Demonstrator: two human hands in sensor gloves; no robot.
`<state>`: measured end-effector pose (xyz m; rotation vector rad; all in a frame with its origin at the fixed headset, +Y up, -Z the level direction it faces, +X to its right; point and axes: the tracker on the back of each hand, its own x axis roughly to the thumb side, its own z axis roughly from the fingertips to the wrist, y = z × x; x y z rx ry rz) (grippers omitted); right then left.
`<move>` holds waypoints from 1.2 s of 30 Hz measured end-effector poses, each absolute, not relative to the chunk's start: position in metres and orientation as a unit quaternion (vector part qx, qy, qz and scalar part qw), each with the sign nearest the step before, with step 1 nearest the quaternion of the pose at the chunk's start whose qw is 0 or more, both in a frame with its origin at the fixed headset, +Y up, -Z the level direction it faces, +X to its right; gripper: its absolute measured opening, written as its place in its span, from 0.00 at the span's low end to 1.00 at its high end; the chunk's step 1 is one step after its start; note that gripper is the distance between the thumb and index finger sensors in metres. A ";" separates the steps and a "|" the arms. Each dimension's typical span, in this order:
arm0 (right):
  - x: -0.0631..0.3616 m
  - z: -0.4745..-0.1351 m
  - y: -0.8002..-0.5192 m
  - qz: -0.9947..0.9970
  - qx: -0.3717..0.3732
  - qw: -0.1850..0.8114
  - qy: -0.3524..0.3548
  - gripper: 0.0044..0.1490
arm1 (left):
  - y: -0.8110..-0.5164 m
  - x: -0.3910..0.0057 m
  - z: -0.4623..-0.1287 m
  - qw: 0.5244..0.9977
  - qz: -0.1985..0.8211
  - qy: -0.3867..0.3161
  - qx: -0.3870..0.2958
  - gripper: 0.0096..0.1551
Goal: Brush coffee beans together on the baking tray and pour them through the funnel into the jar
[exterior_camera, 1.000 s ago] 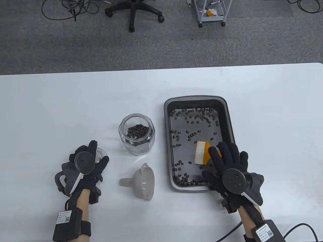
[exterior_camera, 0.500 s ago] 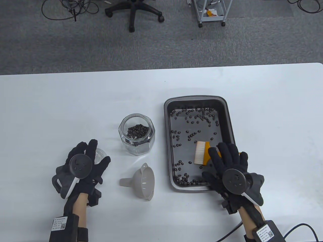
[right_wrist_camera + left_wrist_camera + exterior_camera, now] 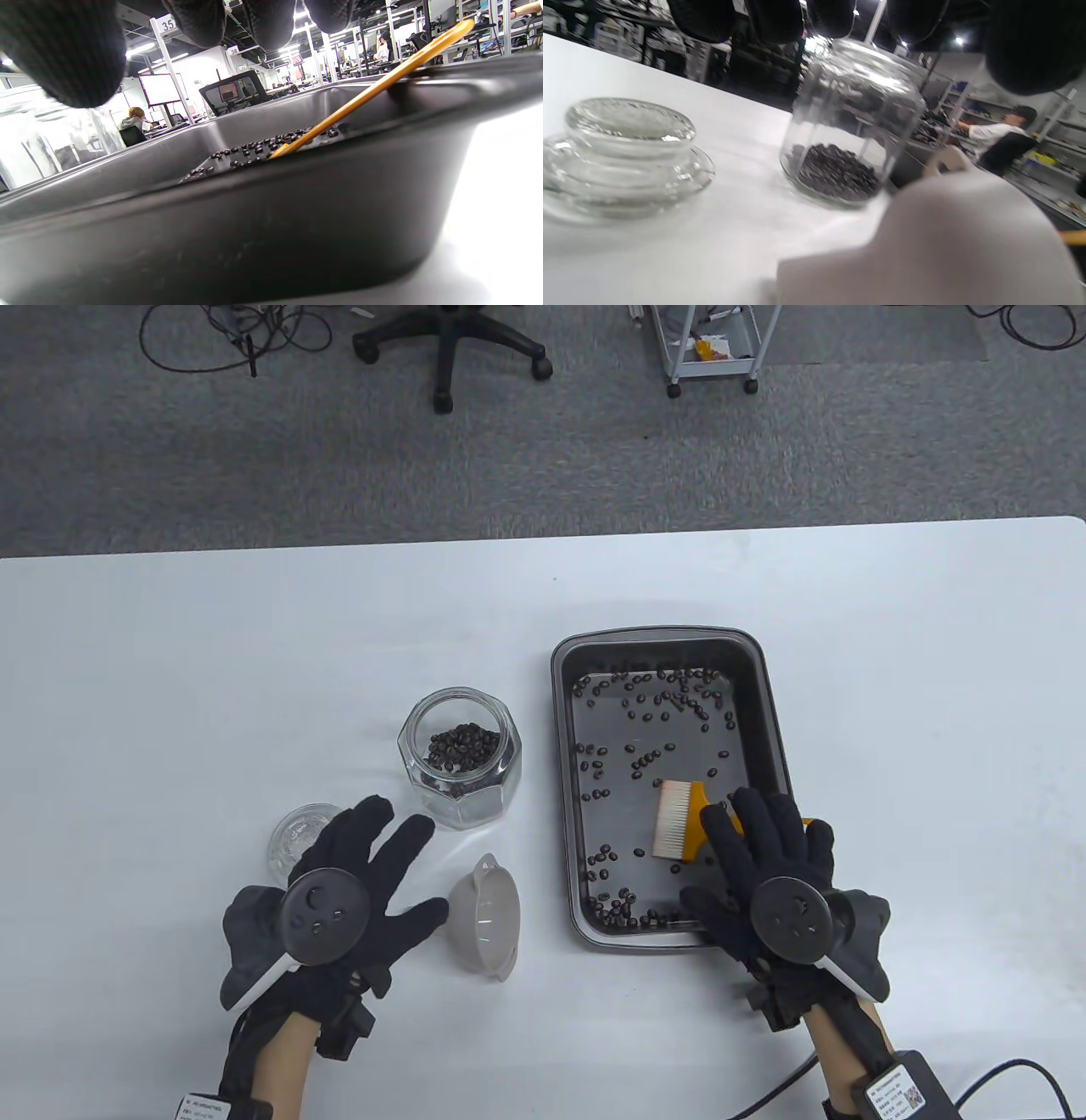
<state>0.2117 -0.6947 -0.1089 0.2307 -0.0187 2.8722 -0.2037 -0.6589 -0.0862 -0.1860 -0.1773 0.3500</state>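
The dark baking tray [image 3: 564, 780] holds scattered coffee beans [image 3: 653, 704] and a brush [image 3: 676, 819] with white bristles and an orange handle. My right hand [image 3: 755, 848] hovers with spread fingers over the handle and the tray's near right corner. In the right wrist view the handle [image 3: 373, 84] leans on the tray wall [image 3: 254, 237], ungripped. The glass jar [image 3: 461, 759], part filled with beans, stands left of the tray. The grey funnel [image 3: 485, 918] lies on its side in front of it. My left hand [image 3: 373, 865] is spread flat, and its thumb covers the funnel's spout.
The jar's glass lid [image 3: 297, 831] lies on the table left of my left hand and shows in the left wrist view as the lid [image 3: 623, 152] beside the jar [image 3: 852, 123]. An office chair [image 3: 445, 347] and a cart [image 3: 708, 343] stand on the floor beyond the table.
My left hand has moved right, off the glass lid and over to the funnel's spout. The right hand and brush have stayed put.
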 end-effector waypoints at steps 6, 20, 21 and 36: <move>0.212 -0.109 -0.696 0.988 0.083 0.132 -0.001 0.52 | -0.668 -0.187 -0.079 0.970 0.158 -0.133 -0.130 0.50; 0.213 -0.108 -0.696 0.986 0.089 0.143 0.003 0.52 | -0.698 -0.161 -0.079 0.959 0.076 -0.170 -0.213 0.51; 0.212 -0.108 -0.696 0.986 0.090 0.143 0.003 0.52 | -0.700 -0.160 -0.080 0.960 0.080 -0.168 -0.211 0.50; 0.212 -0.107 -0.697 0.986 0.093 0.139 0.010 0.52 | -0.695 -0.160 -0.085 0.974 0.072 -0.167 -0.138 0.35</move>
